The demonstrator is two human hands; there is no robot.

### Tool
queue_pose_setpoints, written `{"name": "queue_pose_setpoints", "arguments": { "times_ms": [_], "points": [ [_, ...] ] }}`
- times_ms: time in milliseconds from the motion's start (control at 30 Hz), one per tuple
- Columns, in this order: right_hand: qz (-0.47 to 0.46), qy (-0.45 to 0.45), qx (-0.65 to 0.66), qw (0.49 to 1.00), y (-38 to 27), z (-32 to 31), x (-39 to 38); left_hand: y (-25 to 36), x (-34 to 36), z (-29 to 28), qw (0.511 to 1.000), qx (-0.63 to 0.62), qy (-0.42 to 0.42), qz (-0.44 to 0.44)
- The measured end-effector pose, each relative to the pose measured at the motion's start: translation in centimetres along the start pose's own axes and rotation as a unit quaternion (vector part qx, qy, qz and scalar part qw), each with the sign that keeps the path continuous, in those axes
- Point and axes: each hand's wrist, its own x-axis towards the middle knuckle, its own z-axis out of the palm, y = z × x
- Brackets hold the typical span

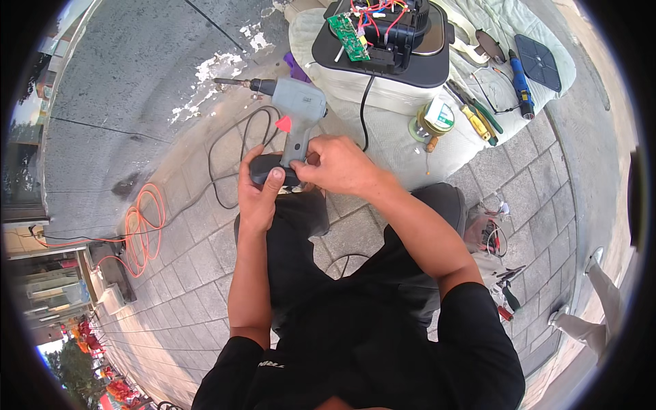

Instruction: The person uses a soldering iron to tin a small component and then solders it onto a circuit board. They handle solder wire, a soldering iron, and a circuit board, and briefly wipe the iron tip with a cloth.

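Observation:
A grey cordless drill [299,101] with a red trigger is held upright in front of me, its bit pointing left. My left hand [257,198] is closed round the black battery [262,168] at the drill's foot, thumb lying along its near side. The fingers of my right hand [339,165] are curled against the lower handle, where it meets the battery. Some of those fingertips are hidden behind the handle. Beyond the drill, a black appliance base [380,68] carries a green circuit board [349,37] and a tangle of coloured wires [384,12].
On the pale cloth [410,160] lie a solder spool [435,116], yellow-handled pliers [474,121], a blue screwdriver [521,85] and a black square plate [538,63]. An orange cable [145,232] coils on the paving at left. Someone's legs [605,307] show at far right.

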Motion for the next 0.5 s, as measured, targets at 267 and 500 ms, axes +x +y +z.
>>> {"name": "queue_pose_setpoints", "arguments": {
  "times_ms": [267, 500],
  "points": [
    [-0.027, -0.002, -0.014, 1.0, 0.4, 0.5, 0.1, 0.2, -0.5, -0.1, 1.0, -0.012, 0.012, 0.01],
    [0.093, -0.054, 0.333, 0.937, 1.8, 1.5, 2.0, 0.5, -0.1, -1.2, 0.994, -0.073, 0.033, -0.072]
  ]
}}
